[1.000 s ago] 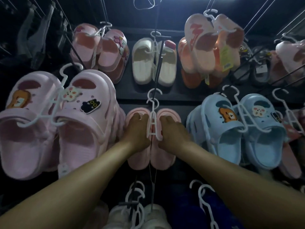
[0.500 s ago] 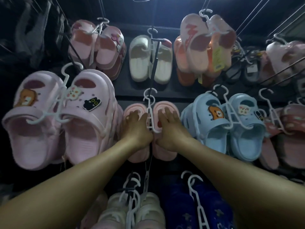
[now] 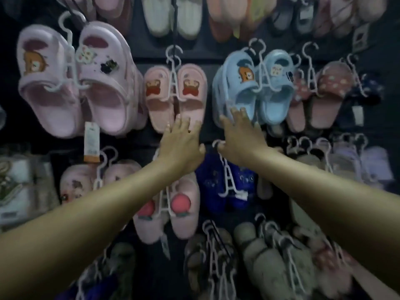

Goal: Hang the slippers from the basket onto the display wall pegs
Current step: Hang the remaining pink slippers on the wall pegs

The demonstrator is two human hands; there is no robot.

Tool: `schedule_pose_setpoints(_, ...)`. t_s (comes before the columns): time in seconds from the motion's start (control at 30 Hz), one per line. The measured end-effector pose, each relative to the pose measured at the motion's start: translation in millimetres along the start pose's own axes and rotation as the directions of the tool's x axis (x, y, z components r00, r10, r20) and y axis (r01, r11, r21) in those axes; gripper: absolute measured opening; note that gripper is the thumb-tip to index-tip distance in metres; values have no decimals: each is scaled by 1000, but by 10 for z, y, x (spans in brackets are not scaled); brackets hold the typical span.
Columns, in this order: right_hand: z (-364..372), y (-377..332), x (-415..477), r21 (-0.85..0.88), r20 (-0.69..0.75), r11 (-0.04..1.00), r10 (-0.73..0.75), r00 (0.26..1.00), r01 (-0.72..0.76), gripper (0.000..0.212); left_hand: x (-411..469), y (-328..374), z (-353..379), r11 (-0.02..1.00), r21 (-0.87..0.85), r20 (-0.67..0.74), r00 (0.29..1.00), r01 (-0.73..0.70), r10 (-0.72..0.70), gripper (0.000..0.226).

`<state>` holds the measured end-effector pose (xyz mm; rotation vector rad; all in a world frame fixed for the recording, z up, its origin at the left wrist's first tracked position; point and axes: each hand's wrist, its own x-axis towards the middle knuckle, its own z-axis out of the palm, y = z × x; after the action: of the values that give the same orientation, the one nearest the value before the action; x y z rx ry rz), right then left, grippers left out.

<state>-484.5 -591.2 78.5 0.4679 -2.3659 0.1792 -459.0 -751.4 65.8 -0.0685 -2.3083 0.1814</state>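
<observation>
A pair of small pink slippers (image 3: 175,94) with bear prints hangs on a white hanger (image 3: 173,70) from a peg on the dark display wall. My left hand (image 3: 181,144) is just below the pair, fingers straight, its tips at the slippers' heels. My right hand (image 3: 240,135) is to the right, fingers spread, its tips by the lower edge of the light blue slippers (image 3: 255,87). Neither hand holds anything. The basket is out of view.
Large pink slippers (image 3: 75,83) hang at the left, spotted brown ones (image 3: 320,94) at the right. Below hang pink peach slippers (image 3: 168,204), dark blue ones (image 3: 227,182) and fluffy grey ones (image 3: 277,267). White slippers (image 3: 171,16) hang above. Pairs crowd the wall.
Both hands have let go of the small pink slippers and dropped below them; the right hand moved right toward the blue pair. The view has tilted downward.
</observation>
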Motion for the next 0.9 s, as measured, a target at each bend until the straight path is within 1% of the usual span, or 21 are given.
schedule_pose_setpoints(0.07, 0, 109, -383, -26, 10, 1000, 11, 1000, -10, 72, -279, 234, 8, 999, -18, 25, 999, -27, 28, 68)
schedule_pose_setpoints(0.13, 21, 245, -781, 0, 20, 999, 46, 999, -46, 73, -573, 490, 55, 996, -65, 56, 996, -68, 72, 68)
schedule_pose_setpoints(0.27, 271, 565, -1693, 45, 102, 984, 166, 981, -171, 73, -1268, 1056, 334, 966, -207, 179, 965, -153, 191, 68)
schedule_pose_setpoints(0.33, 475, 750, -2190, 49, 161, 964, 251, 954, -262, 73, -1637, 1359, 538, 946, -240, 223, 936, -217, 272, 69)
schedule_pose_setpoints(0.43, 793, 1043, -2982, 8, 268, 930, 352, 897, -368, 72, -2189, 1842, 860, 895, -326, 295, 867, -304, 401, 66)
schedule_pose_setpoints(0.5, 1017, 1279, -3504, -18, 345, 903, 409, 845, -430, 70, -2532, 2168, 1116, 842, -403, 290, 822, -359, 490, 63)
schedule_pose_setpoints(0.57, 1234, 1505, -4028, -62, 438, 853, 489, 754, -517, 69, -2899, 2482, 1405, 798, -462, 322, 765, -388, 558, 65)
schedule_pose_setpoints(0.67, 1510, 1797, -4786, -125, 550, 750, 597, 584, -649, 72, -3440, 2888, 1799, 741, -530, 403, 647, -412, 648, 68)
schedule_pose_setpoints(0.73, 1626, 1977, -5244, -158, 586, 681, 648, 487, -715, 71, -3732, 3106, 2055, 697, -580, 432, 566, -422, 702, 68)
schedule_pose_setpoints(0.8, 1732, 2140, -5634, -210, 621, 602, 691, 371, -770, 71, -3968, 3285, 2317, 669, -611, 464, 494, -422, 735, 70)
schedule_pose_setpoints(0.9, 1933, 2347, -6106, -268, 654, 487, 726, 215, -831, 72, -4262, 3494, 2670, 671, -631, 539, 402, -390, 740, 69)
